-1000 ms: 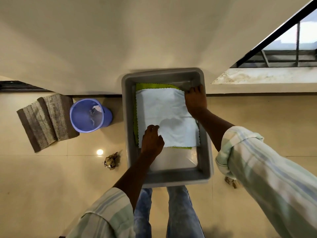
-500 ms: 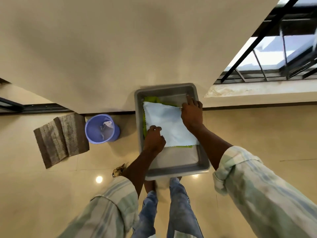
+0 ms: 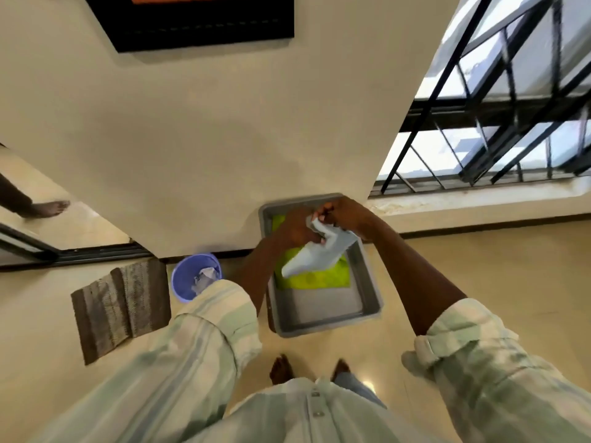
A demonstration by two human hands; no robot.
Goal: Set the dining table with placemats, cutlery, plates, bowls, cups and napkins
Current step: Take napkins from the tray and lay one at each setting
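A grey plastic tub (image 3: 323, 321) stands on the floor against the wall, in front of my feet. A pale grey-white napkin (image 3: 315, 257) hangs bunched above it, lifted off a bright green cloth (image 3: 315, 278) that lies flat in the tub's far half. My left hand (image 3: 299, 228) grips the napkin's upper part from the left. My right hand (image 3: 340, 214) pinches its top edge from the right. Both hands meet over the tub's far end.
A blue waste bin (image 3: 188, 279) with crumpled paper stands left of the tub. A brown striped mat (image 3: 118, 305) lies further left. Another person's bare foot (image 3: 48, 207) is at the far left. A barred window (image 3: 499, 123) fills the right, above a stone sill.
The napkin lay flat on the green cloth under both hands; now both hands have gathered it and lifted it up. I have risen higher, so the tub looks smaller.
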